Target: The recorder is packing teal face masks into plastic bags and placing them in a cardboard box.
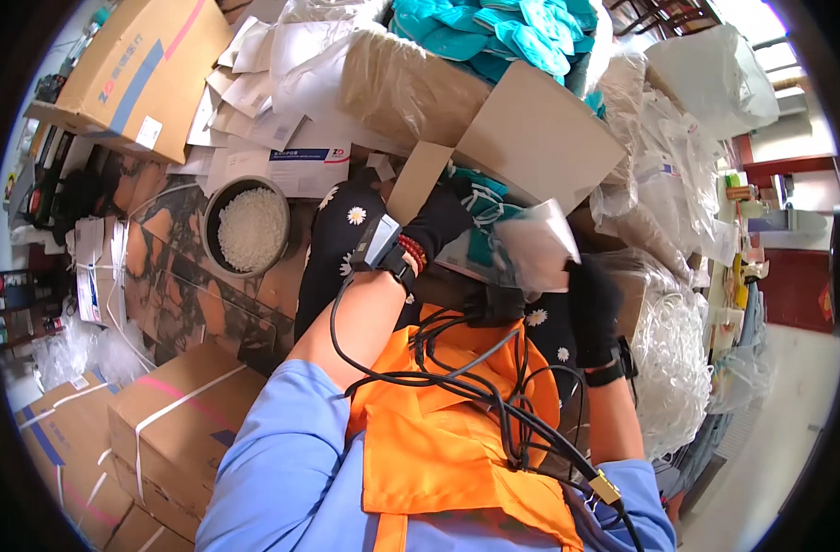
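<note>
My right hand (593, 299), in a black glove, is closed on the edge of a flat whitish packet (537, 247), which is blurred by motion. The packet is held up over the lap, at the right of an open cardboard box (541, 129) with raised flaps. My left hand (441, 219), also black-gloved, reaches to the near left side of that box, beside a narrow flap (420, 179). Its fingers are mostly lost against the dark glove and the box. Teal folded fabric pieces (482, 207) with pale edges lie in the box, next to the left hand.
A large carton (475, 87) heaped with teal fabric bundles (493, 32) stands beyond. At left are a round tub (210, 230) of white bits, flat white boxes (309, 170) and sealed cartons (185, 414). A clear bag of white cords (663, 368) sits at right. Black cables (475, 382) cross my lap.
</note>
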A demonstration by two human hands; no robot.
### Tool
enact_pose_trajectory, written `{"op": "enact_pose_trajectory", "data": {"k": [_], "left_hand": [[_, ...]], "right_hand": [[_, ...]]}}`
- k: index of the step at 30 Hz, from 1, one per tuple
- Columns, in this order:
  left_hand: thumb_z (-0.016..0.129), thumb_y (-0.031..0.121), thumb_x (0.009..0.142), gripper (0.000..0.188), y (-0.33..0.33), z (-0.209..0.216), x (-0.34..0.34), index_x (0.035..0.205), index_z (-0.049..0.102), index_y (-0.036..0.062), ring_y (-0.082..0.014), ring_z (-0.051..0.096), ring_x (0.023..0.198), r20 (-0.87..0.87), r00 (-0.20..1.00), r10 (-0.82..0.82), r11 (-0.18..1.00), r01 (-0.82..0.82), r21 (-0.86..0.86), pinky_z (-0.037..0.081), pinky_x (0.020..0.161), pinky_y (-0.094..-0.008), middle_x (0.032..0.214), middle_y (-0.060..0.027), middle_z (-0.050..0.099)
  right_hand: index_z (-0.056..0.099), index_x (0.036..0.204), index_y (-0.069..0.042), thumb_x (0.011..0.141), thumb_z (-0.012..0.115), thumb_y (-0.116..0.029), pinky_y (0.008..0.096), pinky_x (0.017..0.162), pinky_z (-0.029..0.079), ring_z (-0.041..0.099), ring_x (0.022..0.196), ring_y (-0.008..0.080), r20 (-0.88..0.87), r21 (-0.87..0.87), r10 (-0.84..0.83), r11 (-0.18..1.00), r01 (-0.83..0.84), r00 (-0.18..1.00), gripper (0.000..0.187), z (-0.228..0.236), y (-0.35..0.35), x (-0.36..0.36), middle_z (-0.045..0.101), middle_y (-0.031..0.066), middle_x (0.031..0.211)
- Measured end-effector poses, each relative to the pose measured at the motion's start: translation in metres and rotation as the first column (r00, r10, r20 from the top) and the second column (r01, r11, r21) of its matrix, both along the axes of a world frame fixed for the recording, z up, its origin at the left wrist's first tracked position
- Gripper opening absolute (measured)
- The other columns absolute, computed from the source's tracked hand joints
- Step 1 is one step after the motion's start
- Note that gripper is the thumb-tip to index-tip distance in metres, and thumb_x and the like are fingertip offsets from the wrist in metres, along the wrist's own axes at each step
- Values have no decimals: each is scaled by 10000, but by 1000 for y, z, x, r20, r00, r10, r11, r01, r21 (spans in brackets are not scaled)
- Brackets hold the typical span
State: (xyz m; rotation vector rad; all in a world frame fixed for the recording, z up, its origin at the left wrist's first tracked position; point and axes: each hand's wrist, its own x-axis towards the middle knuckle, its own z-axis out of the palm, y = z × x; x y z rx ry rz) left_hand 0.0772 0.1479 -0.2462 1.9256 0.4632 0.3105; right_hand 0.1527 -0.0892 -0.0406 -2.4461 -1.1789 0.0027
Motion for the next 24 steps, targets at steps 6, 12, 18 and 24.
{"op": "enact_pose_trajectory", "data": {"k": [6, 12, 18, 24], "left_hand": [[751, 78, 690, 660, -10, 69, -15, 1289, 479, 30, -294, 488, 1224, 196, 972, -132, 952, 179, -249, 381, 1033, -363, 1279, -173, 536], [698, 157, 794, 517, -19, 55, -12, 1251, 498, 22, -306, 569, 1099, 224, 952, -209, 959, 244, -143, 448, 941, -370, 1169, -177, 595], [649, 192, 840, 368, -24, 69, -12, 1158, 579, 20, -327, 608, 994, 136, 958, -252, 966, 258, -26, 476, 872, -377, 1064, -196, 632], [661, 172, 795, 344, -23, 59, -9, 1100, 614, 18, -354, 628, 937, 31, 989, -145, 895, 144, -423, 481, 848, -399, 1082, -200, 639]], "right_hand": [[659, 977, -62, 875, 576, -73, 313, 680, 490, 661, 777, 253, 27, -24, 70, 997, -69, 997, 132, -6, -17, 12, 670, 115, 838], [644, 1043, 12, 931, 561, -127, 280, 715, 481, 617, 763, 125, -236, 99, -72, 990, 97, 969, 196, 7, -16, 27, 678, 83, 821], [645, 1049, 25, 936, 568, -135, 265, 720, 469, 580, 780, 95, -346, 183, -100, 968, 172, 933, 210, -22, -28, 41, 672, 59, 822], [646, 988, 25, 937, 578, -168, 254, 661, 480, 605, 724, 117, -542, 373, -195, 816, 441, 818, 210, -26, -49, 43, 651, 26, 790]]}}
